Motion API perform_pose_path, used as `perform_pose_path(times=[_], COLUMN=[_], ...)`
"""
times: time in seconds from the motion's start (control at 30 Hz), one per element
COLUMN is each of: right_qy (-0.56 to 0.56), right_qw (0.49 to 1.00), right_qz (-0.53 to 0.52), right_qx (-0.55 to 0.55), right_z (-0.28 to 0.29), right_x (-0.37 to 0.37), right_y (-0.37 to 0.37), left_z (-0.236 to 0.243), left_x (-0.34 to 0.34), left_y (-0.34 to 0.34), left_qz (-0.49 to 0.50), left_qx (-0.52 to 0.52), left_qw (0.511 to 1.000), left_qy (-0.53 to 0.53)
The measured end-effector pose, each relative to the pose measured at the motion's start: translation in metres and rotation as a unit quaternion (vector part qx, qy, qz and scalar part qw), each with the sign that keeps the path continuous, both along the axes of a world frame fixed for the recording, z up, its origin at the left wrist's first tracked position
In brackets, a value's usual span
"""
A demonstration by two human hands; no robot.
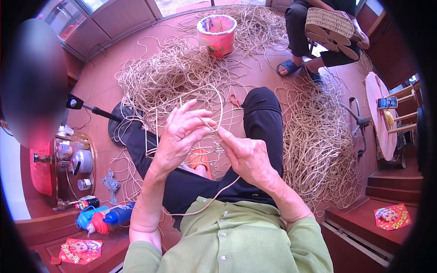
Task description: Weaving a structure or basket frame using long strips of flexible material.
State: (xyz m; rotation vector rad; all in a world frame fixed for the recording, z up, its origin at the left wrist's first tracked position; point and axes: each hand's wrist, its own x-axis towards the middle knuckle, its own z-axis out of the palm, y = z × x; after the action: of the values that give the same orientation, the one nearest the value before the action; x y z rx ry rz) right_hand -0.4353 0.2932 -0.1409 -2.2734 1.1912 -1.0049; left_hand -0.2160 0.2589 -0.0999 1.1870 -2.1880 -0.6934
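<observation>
the left hand [182, 136] and right hand [249, 154] pinch pale cord [200, 210] against a curved frame [221, 107], above the lap [214, 187] (fingers hide the exact crossing). best hold that pinch firm and let the trailing length run untangled.

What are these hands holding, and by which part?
Beige cord, pinched by the left hand and right hand where they nearly meet; whether that is near an end can't be told.

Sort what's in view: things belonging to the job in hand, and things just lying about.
Seemingly in the job:
cord held by left fingers and right fingers
thin frame
heaped cord

Seemingly lying about:
phone
blue bottle
crumpled bag
red card
</observation>
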Motion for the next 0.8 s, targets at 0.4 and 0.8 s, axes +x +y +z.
perform_pose_path(times=[0.4,0.8], right_qy=[-0.077,-0.145], right_qw=[0.996,0.989], right_qz=[-0.023,0.013], right_qx=[-0.024,0.022], right_z=[0.004,0.006], right_x=[-0.005,-0.003], right_y=[0.023,0.037], left_z=[-0.016,-0.017], left_x=[-0.008,-0.009], left_y=[0.022,0.020], left_qz=[0.136,0.086], left_qx=[0.126,-0.017], left_qw=[0.949,0.985], left_qy=[0.254,0.151])
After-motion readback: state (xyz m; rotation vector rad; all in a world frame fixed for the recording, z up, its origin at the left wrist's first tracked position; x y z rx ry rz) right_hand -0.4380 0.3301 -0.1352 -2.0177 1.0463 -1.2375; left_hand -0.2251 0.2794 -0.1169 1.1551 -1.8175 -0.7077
